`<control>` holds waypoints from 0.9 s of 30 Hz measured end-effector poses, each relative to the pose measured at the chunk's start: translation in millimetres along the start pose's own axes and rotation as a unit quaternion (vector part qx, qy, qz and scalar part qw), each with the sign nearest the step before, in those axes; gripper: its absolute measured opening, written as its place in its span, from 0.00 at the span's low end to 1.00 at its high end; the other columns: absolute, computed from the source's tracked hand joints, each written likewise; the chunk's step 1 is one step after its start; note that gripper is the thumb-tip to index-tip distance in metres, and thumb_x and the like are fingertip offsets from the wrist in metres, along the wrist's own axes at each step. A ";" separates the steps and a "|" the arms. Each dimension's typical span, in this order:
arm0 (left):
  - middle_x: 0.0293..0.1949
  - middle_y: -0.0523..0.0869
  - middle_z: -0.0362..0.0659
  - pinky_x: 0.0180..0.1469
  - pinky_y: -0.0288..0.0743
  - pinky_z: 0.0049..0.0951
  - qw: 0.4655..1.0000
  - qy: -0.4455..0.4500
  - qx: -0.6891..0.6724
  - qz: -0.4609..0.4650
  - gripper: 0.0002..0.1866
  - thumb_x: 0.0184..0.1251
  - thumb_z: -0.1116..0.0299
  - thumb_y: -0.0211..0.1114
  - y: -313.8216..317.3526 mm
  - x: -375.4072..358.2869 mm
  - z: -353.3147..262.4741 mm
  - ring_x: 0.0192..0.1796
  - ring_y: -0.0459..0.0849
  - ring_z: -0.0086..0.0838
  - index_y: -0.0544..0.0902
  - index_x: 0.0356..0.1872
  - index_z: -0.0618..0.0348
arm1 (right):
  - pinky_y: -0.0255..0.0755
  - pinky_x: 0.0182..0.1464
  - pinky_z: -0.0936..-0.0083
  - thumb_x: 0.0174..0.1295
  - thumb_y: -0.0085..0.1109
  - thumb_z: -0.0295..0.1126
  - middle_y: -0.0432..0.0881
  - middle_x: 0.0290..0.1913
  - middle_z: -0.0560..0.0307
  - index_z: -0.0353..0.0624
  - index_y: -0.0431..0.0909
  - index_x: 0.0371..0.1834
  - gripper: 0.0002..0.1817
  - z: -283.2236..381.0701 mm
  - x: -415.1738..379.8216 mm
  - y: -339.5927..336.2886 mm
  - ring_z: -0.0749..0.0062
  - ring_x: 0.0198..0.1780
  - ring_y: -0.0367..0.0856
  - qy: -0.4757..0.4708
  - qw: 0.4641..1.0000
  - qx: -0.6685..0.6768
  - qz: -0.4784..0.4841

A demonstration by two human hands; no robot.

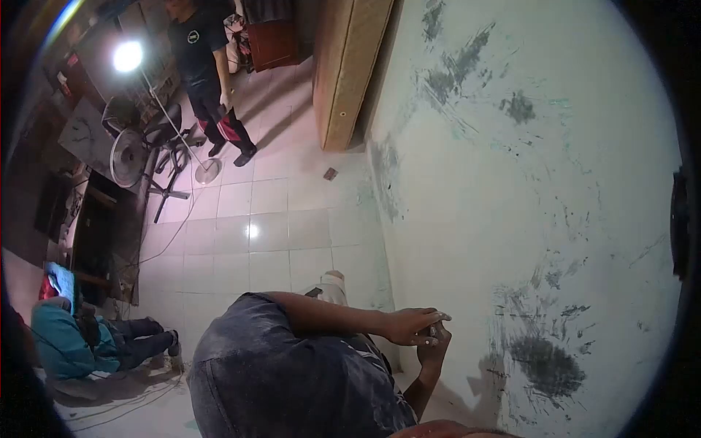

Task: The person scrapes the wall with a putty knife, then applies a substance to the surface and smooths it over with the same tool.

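Note:
My left hand [412,326] reaches in from the upper arm of the picture, with pale smears on its fingers. Its fingers are spread apart and touch the other hand. Just below it, my right hand [434,346] is bent upward, its fingers curled in against the left ones; anything inside them is too small to make out. Both hands are in front of my dark, dusty shirt [292,372], near the pale wall [453,241]. Dark grey scuffed patches [548,365] mark the wall to the right of the hands.
A standing person [204,73] is beside a bright lamp [128,56] and a fan [128,158]. A person in teal [66,339] is low at the left. An upright mattress-like slab [350,73] leans by the wall. Cables [171,244] cross the tiles [270,232].

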State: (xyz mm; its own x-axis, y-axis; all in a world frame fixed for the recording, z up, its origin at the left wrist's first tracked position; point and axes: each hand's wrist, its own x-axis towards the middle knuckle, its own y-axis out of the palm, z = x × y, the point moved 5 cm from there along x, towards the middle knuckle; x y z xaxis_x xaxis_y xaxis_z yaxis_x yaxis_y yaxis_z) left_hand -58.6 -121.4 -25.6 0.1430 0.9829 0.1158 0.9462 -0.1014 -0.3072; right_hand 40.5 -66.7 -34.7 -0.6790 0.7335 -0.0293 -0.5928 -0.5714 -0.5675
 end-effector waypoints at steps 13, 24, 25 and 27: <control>0.63 0.71 0.57 0.65 0.67 0.47 0.996 0.055 -0.073 -0.011 0.30 0.64 0.71 0.64 -4.2 -3.6 15.6 0.64 0.71 0.51 0.64 0.67 0.60 | 0.73 0.36 0.70 0.60 0.58 0.35 0.81 0.30 0.45 0.34 0.77 0.38 0.13 9.2 1.8 1.1 0.60 0.32 0.82 -0.041 0.997 0.060 0.033; 0.59 0.75 0.55 0.64 0.67 0.43 0.996 0.080 -0.050 0.008 0.29 0.62 0.71 0.66 -7.3 17.9 3.7 0.62 0.73 0.50 0.67 0.64 0.65 | 0.70 0.32 0.64 0.64 0.53 0.52 0.77 0.28 0.41 0.32 0.75 0.37 0.27 3.5 -1.9 -12.5 0.51 0.29 0.78 -0.117 0.987 0.100 -0.045; 0.60 0.75 0.55 0.63 0.67 0.44 0.996 0.080 -0.041 0.012 0.29 0.61 0.71 0.67 -6.6 22.0 3.9 0.61 0.74 0.50 0.67 0.63 0.65 | 0.70 0.32 0.64 0.64 0.53 0.52 0.77 0.28 0.41 0.32 0.75 0.37 0.27 0.8 -0.1 -13.1 0.51 0.29 0.78 -0.117 0.987 0.097 -0.043; 0.58 0.76 0.55 0.60 0.69 0.43 0.981 0.168 -0.094 -0.036 0.29 0.59 0.71 0.68 -10.5 30.4 5.2 0.59 0.75 0.50 0.68 0.62 0.65 | 0.69 0.31 0.66 0.64 0.55 0.49 0.76 0.26 0.46 0.33 0.74 0.35 0.24 -10.4 2.3 -13.5 0.58 0.27 0.76 -0.075 0.991 0.094 -0.050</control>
State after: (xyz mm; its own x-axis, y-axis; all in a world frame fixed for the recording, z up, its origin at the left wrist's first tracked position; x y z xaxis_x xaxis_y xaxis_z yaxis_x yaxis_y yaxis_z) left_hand -65.6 -89.6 -23.7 0.1309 0.8854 0.4459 0.9898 -0.0910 -0.1100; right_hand 51.5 -53.5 -35.6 -0.6611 0.7352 0.1497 -0.7211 -0.5675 -0.3974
